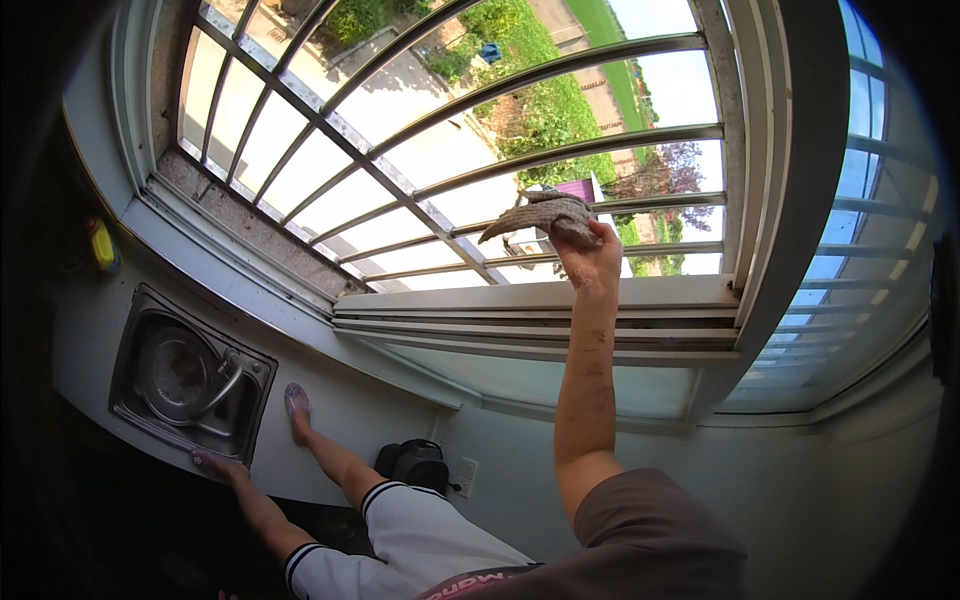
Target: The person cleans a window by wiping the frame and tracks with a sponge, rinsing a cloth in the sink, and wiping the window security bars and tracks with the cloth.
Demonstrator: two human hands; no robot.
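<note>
My right hand is raised in front of the window, shut on a crumpled grey-brown textured cloth. The cloth bunches above my fingers, and one end hangs out to the left. Behind it run the metal bars of the window grille; whether the cloth touches them I cannot tell. Only fingertips of my left hand show at the bottom edge, and the rest is out of view.
My feet are on the countertop, beside a steel sink with a faucet and a round basin inside. A yellow bottle stands at the far left. A black appliance sits by a wall socket. White sliding-window frames cross the middle.
</note>
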